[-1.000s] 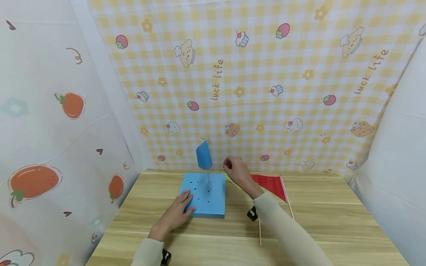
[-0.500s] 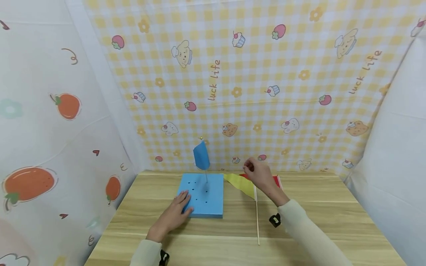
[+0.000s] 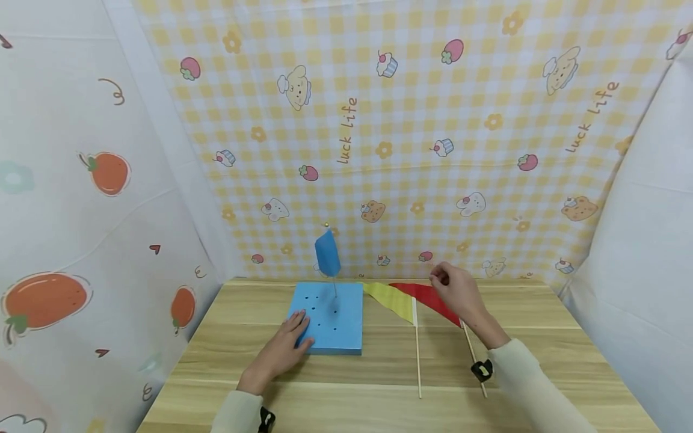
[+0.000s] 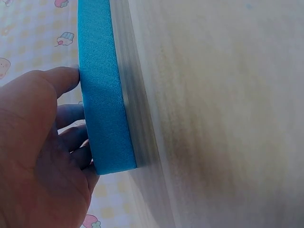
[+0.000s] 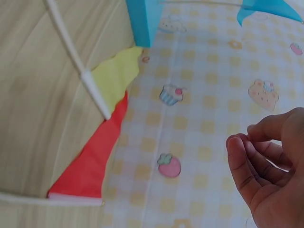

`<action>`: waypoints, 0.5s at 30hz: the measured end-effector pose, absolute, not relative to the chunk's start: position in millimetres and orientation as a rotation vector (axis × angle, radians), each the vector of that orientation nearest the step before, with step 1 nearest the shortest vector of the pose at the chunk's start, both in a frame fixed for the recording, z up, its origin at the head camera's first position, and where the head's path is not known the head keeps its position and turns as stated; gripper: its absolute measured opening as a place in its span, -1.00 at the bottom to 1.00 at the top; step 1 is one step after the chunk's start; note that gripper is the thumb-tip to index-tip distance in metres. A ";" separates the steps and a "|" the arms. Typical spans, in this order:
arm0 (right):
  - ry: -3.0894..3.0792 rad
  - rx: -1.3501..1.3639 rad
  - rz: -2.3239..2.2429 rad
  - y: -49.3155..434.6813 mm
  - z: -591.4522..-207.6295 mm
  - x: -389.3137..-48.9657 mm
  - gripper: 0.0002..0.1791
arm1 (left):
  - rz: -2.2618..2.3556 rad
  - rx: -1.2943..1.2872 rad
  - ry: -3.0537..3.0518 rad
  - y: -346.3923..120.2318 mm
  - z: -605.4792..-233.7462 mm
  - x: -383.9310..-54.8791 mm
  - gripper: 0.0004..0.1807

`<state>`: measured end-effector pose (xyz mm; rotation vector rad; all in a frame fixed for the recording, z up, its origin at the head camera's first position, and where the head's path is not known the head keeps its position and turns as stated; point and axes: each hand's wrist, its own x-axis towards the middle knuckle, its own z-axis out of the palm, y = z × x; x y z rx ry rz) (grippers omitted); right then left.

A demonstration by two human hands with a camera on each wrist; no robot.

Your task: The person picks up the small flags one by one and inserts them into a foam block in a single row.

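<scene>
Block sits on the counter, blue flag upright in it. Left hand rests on its left edge, fingers extended; right hand looks empty, fingers loosely curled near the red flag. I'd brace the block and pinch the stick, sparing the cloth.

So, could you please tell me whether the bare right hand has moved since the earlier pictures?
Yes: in the head view, the right hand has moved rightward, away from the square blue foam block.
</scene>
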<state>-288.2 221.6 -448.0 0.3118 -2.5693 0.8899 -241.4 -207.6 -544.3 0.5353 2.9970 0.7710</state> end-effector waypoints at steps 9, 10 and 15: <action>-2.589 0.269 0.869 253.4 -456.2 -274.9 -0.92 | 0.773 0.532 2.989 -208.1 -544.3 -242.2 -0.29; -2.591 0.260 0.865 256.6 -457.6 -273.9 -0.92 | 0.776 0.532 2.988 -208.0 -544.1 -242.1 -0.29; -2.597 0.209 0.824 269.5 -463.5 -269.6 -0.94 | 0.775 0.537 2.987 -207.7 -543.5 -241.8 -0.29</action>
